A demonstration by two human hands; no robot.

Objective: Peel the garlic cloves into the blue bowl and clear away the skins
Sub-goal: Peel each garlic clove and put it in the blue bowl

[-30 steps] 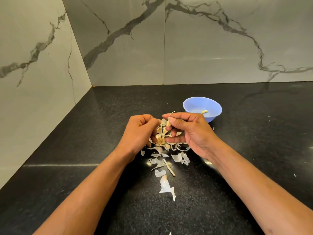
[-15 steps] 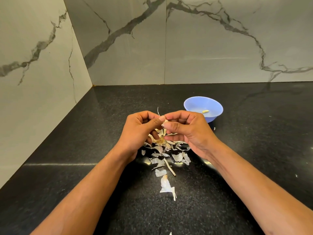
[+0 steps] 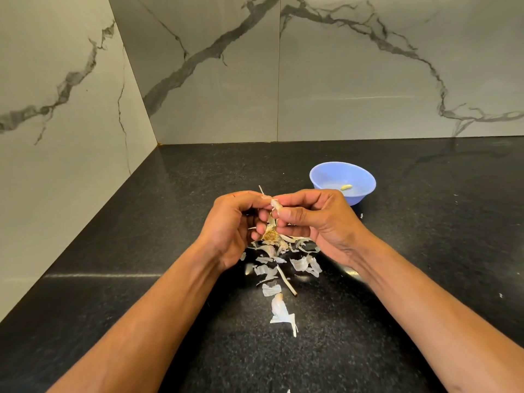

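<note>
Papery clove [image 3: 275, 206] sits pinched between both hands' fingertips, left hand [image 3: 235, 222], right hand [image 3: 314, 222], bowl [image 3: 342, 181] beyond the right.

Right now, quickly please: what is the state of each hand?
Left hand: fingers curled, pinching the garlic clove from the left.
Right hand: fingers curled, pinching the same garlic clove from the right.

A single wide-angle view looks from the person's head, forward and down onto the black table [image 3: 425, 279], close enough that both forearms fill the lower frame. It faces the corner where two marble walls [image 3: 368, 66] meet. No second view shares the scene.
</note>
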